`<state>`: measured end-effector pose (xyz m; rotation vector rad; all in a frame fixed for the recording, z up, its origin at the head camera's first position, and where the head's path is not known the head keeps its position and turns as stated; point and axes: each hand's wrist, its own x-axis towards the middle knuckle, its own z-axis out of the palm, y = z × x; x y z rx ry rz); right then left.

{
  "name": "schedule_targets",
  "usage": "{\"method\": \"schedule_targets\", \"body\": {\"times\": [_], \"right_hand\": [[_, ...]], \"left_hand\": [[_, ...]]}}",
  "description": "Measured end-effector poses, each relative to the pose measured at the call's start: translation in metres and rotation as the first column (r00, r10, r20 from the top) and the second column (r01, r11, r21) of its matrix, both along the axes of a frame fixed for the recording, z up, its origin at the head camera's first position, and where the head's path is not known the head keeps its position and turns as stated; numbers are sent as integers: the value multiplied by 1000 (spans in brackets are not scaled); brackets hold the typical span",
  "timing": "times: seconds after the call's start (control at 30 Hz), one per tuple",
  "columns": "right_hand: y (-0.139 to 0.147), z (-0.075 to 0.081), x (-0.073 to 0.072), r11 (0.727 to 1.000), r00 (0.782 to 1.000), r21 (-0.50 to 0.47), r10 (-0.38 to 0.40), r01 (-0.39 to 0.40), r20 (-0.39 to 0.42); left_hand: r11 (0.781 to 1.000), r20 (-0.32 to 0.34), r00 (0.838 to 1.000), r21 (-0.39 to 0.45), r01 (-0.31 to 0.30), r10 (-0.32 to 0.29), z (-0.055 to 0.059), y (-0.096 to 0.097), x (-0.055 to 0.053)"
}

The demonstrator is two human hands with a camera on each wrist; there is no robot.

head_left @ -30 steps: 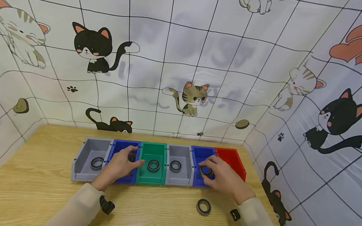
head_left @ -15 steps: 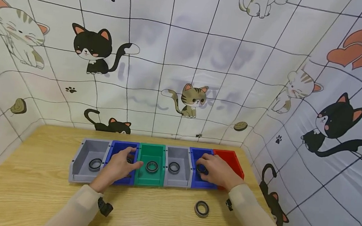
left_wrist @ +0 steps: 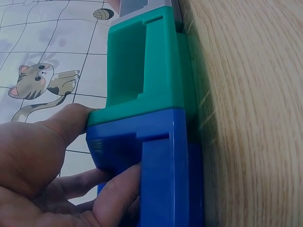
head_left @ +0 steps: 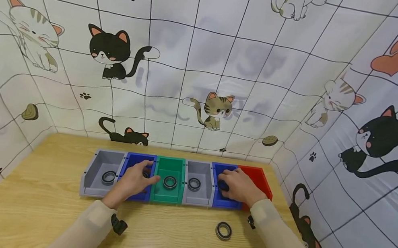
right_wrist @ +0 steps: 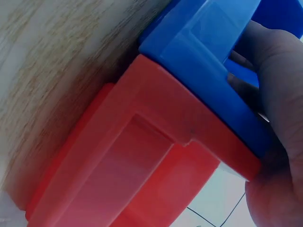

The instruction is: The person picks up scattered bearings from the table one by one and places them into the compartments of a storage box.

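In the head view, my right hand (head_left: 240, 187) reaches into the right blue bin (head_left: 227, 203) and pinches a dark ring-shaped bearing (head_left: 223, 186), partly covered by the fingers. My left hand (head_left: 134, 182) lies over the left blue bin (head_left: 141, 157), its thumb spread across toward the green bin (head_left: 170, 163). Behind its fingers, another bearing (head_left: 146, 174) shows only in part. The left wrist view has the thumb against the rim between the green bin (left_wrist: 163, 61) and blue bin (left_wrist: 163, 175), with fingers dipping inside the blue one.
More bearings lie in the left grey bin (head_left: 92, 187), the green bin and the middle grey bin (head_left: 199, 166). The red bin (head_left: 256, 178) ends the row at the right. One loose bearing (head_left: 223, 231) lies on the wooden table (head_left: 176, 235) in front. A cat-patterned sheet (head_left: 174, 77) hangs behind.
My right hand's fingers have drawn together around the bearing in the right blue bin, and its wrist has shifted slightly left. The left hand holds nearly the same pose.
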<state>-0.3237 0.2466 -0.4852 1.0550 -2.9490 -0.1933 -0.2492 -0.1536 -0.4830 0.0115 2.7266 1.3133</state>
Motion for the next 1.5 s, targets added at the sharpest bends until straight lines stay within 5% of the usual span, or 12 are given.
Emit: {"method": "schedule_targets", "body": {"times": [0.4, 0.7, 1.5], "right_hand": [[-5, 0, -2, 1000, 1000, -23, 17, -17, 21], [2, 5, 10, 994, 1000, -106, 11, -10, 14], [26, 0, 99, 934, 995, -356, -33, -3, -96]], "left_hand": [[999, -24, 999, -20, -30, 29, -3, -4, 0], [1000, -25, 999, 1, -29, 29, -1, 0, -2], [999, 5, 1000, 18, -27, 27, -5, -2, 1]]}}
